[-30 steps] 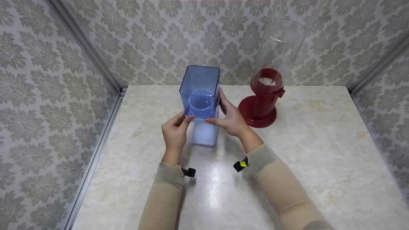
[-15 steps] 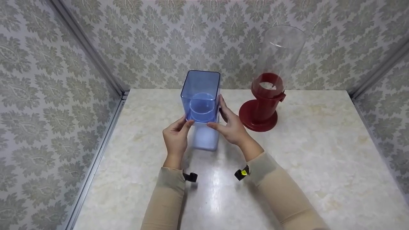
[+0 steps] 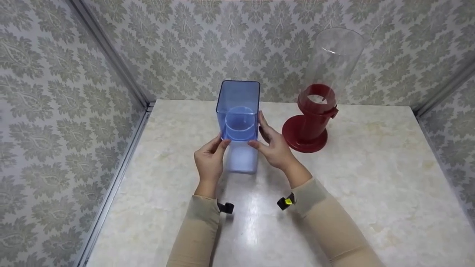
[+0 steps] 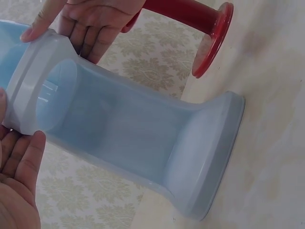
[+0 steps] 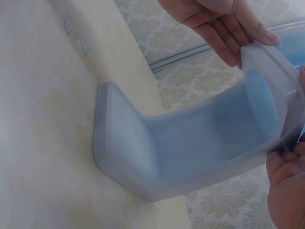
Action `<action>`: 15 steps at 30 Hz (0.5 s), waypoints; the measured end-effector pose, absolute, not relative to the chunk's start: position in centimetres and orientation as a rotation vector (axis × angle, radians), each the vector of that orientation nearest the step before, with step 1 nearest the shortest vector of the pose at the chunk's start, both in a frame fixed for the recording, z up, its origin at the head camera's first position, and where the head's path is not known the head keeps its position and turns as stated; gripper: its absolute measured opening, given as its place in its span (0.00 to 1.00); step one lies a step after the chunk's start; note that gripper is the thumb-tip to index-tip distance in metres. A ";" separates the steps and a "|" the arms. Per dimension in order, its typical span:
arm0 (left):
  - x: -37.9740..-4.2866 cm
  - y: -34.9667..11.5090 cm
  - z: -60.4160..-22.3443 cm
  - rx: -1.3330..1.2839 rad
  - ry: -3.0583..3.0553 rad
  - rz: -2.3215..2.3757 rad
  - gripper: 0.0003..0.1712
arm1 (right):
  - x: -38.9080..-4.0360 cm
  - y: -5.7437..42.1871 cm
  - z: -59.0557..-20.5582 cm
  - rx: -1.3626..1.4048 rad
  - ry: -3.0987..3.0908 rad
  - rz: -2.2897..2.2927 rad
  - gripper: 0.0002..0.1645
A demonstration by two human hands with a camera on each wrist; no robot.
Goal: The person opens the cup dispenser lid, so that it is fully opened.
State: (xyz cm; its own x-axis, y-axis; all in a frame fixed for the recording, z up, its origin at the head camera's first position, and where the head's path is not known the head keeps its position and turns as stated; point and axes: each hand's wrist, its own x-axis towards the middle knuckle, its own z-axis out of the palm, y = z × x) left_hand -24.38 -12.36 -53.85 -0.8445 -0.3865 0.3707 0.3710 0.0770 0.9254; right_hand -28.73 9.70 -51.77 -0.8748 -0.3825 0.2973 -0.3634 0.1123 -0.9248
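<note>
together, left hand (image 3: 209,158) and right hand (image 3: 277,151) clasp a square-mouthed, translucent blue container (image 3: 239,97).

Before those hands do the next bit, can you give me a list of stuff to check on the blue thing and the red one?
1. Left hand gripping near the bottom of the blue container: ok.
2. Right hand gripping the other side: ok.
3. Pale stand flat on the table: ok.
4. Blue container fully seated: cannot tell, hands partly cover the join.
5. Its top covered: not ok, it's open.
6. Red base upright, clear tube above it: ok.
</note>
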 end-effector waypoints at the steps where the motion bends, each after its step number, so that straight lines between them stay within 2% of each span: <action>1: -24.3 -12.2 -53.9 0.018 -1.822 -1.817 0.19 | -28.7 9.8 -51.8 -0.778 2.325 -1.935 0.60; 9: -23.3 -10.7 -54.0 0.022 -1.835 -1.698 0.19 | -29.0 10.4 -52.4 -0.710 2.251 -2.040 0.52; 15: -22.1 -9.5 -53.9 0.032 -1.833 -1.641 0.19 | -29.5 10.9 -53.2 -0.742 2.180 -2.088 0.55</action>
